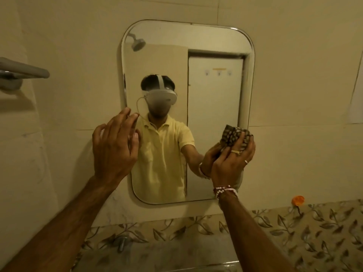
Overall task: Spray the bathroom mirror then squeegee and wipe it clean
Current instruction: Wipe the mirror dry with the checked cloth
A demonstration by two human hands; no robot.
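1. Hanging on the cream tiled wall at the centre of the frame is one rounded-corner rectangular mirror with a pale rim; it is the only mirror in view.
2. One crumpled brown-and-cream patterned cloth is in view, pressed against the lower right part of the glass, just inside the mirror's right edge.
3. Two bare hands show, one on each side of the mirror's lower half.
4. Other single items: a grey metal towel bar at the upper left edge of the frame, an orange round hook on the wall at lower right, a metal tap at lower centre, and a white sheet of paper at the right edge.
5. A band of leaf-patterned tiles runs below the mirror's bottom edge.
6. The upper half and middle of the glass are uncovered; bare wall lies above the mirror and on both sides of it.
7. The right hand is raised with its back to the camera, its fingers closed around the cloth; two rings sit on the fingers and a beaded bracelet circles the wrist.
8. The left hand overlaps the mirror's left rim, fingers spread and slightly curled, holding nothing; whether it touches the glass cannot be told.
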